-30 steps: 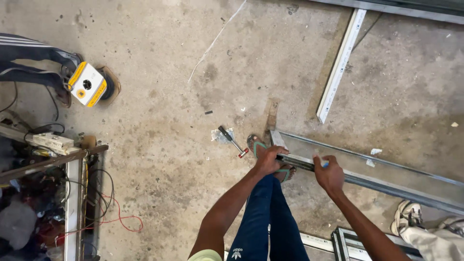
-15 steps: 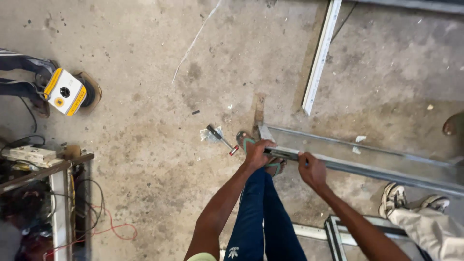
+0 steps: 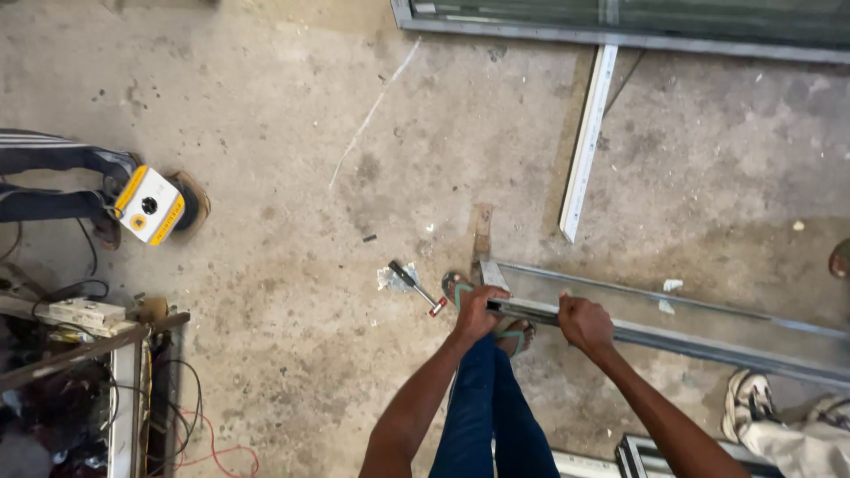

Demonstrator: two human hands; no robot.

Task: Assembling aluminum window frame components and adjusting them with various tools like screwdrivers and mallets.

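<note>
A long grey metal frame with a glass panel [image 3: 673,323] lies on the concrete floor, running from centre to right. My left hand [image 3: 478,312] grips its near left end, over my sandalled foot [image 3: 509,332]. My right hand [image 3: 584,323] is closed on the same frame rail a little further right. Just left of my left hand lies a small hammer with a red-tipped handle [image 3: 416,286] next to a scrap of crumpled foil [image 3: 390,280].
A white metal strip [image 3: 584,146] lies on the floor beyond the frame, and another frame [image 3: 620,26] runs along the top edge. A yellow-and-white box [image 3: 149,205] sits at left by another person's leg. Cables and a rack [image 3: 106,389] fill the lower left. A sneaker [image 3: 748,403] is at lower right.
The view has shifted slightly; both hands stay on the frame end, with the right hand sliding a little closer to the left one.
</note>
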